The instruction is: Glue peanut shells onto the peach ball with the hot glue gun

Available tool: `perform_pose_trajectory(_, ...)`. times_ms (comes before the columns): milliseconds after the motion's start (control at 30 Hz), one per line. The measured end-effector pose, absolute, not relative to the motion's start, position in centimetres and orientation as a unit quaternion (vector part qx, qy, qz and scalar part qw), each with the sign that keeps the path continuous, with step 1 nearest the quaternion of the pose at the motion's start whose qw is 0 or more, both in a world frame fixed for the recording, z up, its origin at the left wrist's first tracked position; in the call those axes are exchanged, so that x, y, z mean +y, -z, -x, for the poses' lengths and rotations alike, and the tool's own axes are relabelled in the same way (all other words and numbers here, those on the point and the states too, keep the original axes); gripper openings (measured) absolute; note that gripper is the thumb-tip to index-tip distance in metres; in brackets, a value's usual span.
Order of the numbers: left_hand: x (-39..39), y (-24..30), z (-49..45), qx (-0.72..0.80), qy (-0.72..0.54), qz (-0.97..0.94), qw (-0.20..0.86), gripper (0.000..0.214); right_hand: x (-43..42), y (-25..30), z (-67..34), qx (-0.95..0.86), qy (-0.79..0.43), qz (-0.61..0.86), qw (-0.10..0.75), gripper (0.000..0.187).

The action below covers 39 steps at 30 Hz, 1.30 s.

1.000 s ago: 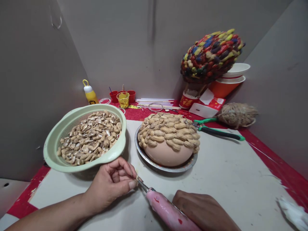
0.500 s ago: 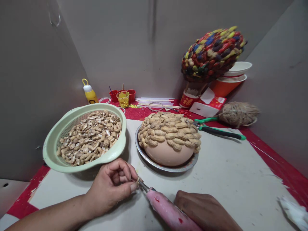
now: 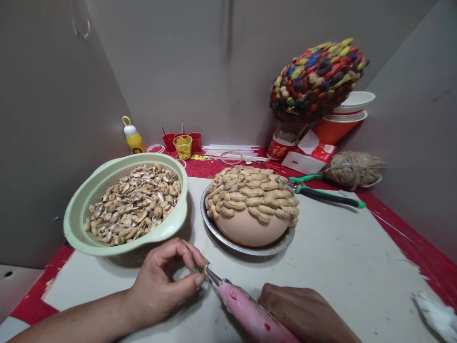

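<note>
Between thumb and fingertips, my left hand [image 3: 162, 283] pinches a small peanut shell [image 3: 206, 269], mostly hidden by the fingers. The metal nozzle of a pink glue gun [image 3: 246, 305] touches or nearly touches that shell. My right hand [image 3: 303, 307] is closed around the glue gun, its handle and trigger out of sight. Beyond them, a smooth pinkish-beige rounded form [image 3: 250, 229] rests in a metal dish [image 3: 217, 239]. Rows of peanut shells [image 3: 255, 190] cover its upper part, leaving the lower front bare. Left of it stands a light green colander [image 3: 76, 216] full of loose shells [image 3: 137, 205].
Green-and-black pliers [image 3: 326, 194] and a twine bundle [image 3: 357, 169] lie right of the dish. Behind stand a colourful shell-covered balloon shape [image 3: 317, 81], an orange bucket [image 3: 330, 128], paint cups [image 3: 183, 148] and a yellow bottle [image 3: 134, 140]. White tissue [image 3: 435, 314] lies lower right.
My left fingers and thumb have spread slightly farther apart at the palm, with the shell still at the nozzle. My right hand and the glue gun stay almost still.
</note>
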<state>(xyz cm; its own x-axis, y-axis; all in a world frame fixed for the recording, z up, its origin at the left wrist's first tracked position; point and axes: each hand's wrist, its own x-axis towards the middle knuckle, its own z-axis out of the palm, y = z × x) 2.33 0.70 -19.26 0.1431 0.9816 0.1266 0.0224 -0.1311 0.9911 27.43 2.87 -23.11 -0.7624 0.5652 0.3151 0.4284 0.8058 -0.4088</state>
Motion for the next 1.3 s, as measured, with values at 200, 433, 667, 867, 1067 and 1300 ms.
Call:
perform_pose_trajectory(200, 0.7, 19.0, -2.5, 0.446, -0.479, -0.585, 0.479, 0.020, 2.9, 23.2, -27.4, -0.923, -0.172, 0.261, 0.225, 0.046)
perform_pose_trajectory(433, 0.8, 19.1, -2.6, 0.432, -0.488, -0.577, 0.492, 0.020, 3.0, 23.2, -27.5, -0.930, -0.153, 0.252, 0.219, 0.030)
perform_pose_trajectory(667, 0.7, 19.0, -2.6, 0.426, -0.494, -0.571, 0.499, 0.019, 3.6, 23.5, -27.7, -0.942, -0.139, 0.225, 0.208, 0.030)
perform_pose_trajectory(867, 0.7, 18.7, -2.8, 0.420, -0.506, -0.550, 0.515, 0.022, 4.3, 23.4, -28.1, -0.949, -0.158, 0.189, 0.196, 0.023)
perform_pose_trajectory(1067, 0.6, 18.7, -2.7, 0.417, -0.508, -0.524, 0.541, 0.023, 4.0, 23.3, -28.1, -0.934, -0.164, 0.225, 0.225, 0.024)
perform_pose_trajectory(1300, 0.5, 19.0, -2.6, 0.407, -0.512, -0.519, 0.550, 0.023, 4.4, 23.1, -28.2, -0.944, -0.161, 0.185, 0.220, 0.022)
